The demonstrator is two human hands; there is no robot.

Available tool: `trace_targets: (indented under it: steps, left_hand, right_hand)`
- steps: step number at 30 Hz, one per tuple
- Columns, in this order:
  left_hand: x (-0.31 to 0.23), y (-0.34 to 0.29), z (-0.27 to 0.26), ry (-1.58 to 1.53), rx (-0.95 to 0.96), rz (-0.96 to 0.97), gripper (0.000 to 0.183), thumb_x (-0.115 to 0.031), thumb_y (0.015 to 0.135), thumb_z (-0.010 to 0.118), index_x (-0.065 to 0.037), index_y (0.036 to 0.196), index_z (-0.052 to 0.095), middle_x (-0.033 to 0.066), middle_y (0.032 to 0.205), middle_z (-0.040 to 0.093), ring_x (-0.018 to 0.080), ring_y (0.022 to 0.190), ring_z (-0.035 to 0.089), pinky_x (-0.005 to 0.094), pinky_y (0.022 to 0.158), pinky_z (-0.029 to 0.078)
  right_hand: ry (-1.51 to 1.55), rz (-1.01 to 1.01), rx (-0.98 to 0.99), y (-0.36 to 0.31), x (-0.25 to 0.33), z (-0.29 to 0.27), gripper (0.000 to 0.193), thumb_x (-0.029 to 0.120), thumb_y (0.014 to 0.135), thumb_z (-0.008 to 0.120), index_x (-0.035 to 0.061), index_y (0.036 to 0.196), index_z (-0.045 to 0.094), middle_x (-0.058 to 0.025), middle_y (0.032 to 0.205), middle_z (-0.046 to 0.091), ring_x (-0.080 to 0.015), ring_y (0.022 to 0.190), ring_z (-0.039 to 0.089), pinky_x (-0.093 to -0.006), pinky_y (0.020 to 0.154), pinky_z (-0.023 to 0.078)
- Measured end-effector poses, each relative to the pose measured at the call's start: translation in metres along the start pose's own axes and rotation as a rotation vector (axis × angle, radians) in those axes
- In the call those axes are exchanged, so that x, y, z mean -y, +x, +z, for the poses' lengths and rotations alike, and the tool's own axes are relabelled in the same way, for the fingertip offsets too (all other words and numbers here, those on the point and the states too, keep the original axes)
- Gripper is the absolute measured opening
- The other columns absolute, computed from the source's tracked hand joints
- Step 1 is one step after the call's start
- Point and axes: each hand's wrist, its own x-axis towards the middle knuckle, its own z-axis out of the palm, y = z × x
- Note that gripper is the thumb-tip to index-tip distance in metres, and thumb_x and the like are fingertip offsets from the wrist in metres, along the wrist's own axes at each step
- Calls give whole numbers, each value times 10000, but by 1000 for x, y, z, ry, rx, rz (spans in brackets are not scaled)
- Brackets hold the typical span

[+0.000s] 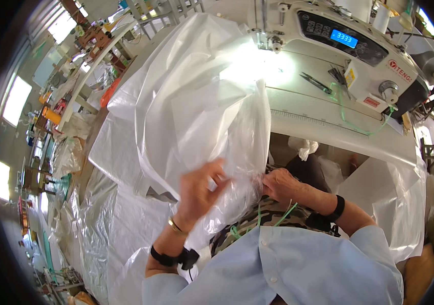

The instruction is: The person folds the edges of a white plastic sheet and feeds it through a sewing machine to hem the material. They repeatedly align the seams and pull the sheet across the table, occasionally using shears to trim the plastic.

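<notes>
A large sheet of translucent white plastic film drapes over the left of the sewing table and down to my lap. My right hand is closed at its gathered near edge, fingertips pinching the film. To the left, my left hand hovers over the film, smeared by motion, its thumb and fingers apart and nothing visible between them. Beyond the hands stands a white sewing machine with a lit blue display. Its bright lamp shines around the needle area, where the film's upper right edge lies; glare hides detail there.
Black tweezers lie on the machine bed beside other slim dark tools and a green thread. A measuring scale runs along the table's near part. More plastic film hangs at the right, and cluttered shelving stands far left.
</notes>
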Motion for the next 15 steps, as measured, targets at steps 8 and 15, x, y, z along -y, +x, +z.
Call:
trace_targets:
  steps: [8,15]
  left_hand:
    - [11,-57,52,-158,-83,-308,59,-10,896,605,-8,954,616,96,746,631,201,628,635,324,571,491]
    - [72,-119,-15,-590,-491,-563,35,-24,954,530,-48,969,549,-1,674,502,57,527,430,205,465,330]
  right_hand:
    - [69,-7,-71,6,11,7,214,183,844,665,102,1037,624,-145,732,647,-371,689,640,-457,613,511]
    - [148,-170,-210,-2,8,-11,160,163,835,697,113,963,616,-106,723,652,-345,698,652,-438,667,523]
